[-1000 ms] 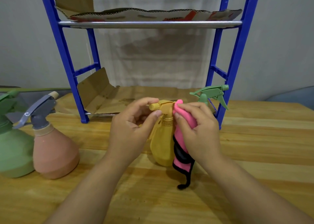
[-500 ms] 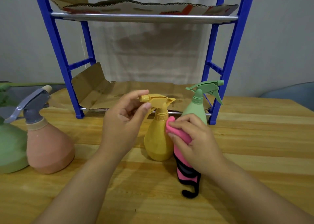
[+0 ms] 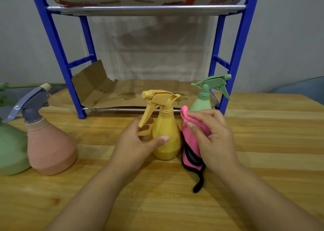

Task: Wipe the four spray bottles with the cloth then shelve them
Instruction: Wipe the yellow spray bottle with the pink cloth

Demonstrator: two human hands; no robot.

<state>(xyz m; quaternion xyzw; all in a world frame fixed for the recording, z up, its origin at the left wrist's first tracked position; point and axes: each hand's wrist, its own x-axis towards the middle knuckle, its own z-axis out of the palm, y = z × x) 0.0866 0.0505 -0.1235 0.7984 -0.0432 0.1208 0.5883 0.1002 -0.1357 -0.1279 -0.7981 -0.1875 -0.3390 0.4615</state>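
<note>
The left hand (image 3: 138,143) has come down from the nozzle and now curls loosely around the body of the yellow bottle (image 3: 166,134), which stands on the desk (image 3: 263,143). The right hand (image 3: 213,136) has lowered the pink cloth (image 3: 191,148), still pinched, beside it. Wiping of the body seems next.

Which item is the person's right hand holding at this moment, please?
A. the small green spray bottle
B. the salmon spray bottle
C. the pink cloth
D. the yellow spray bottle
C: the right hand has its fingers curled round the pink cloth, bunched beside the yellow spray bottle, which the left hand steadies by its body.
</note>
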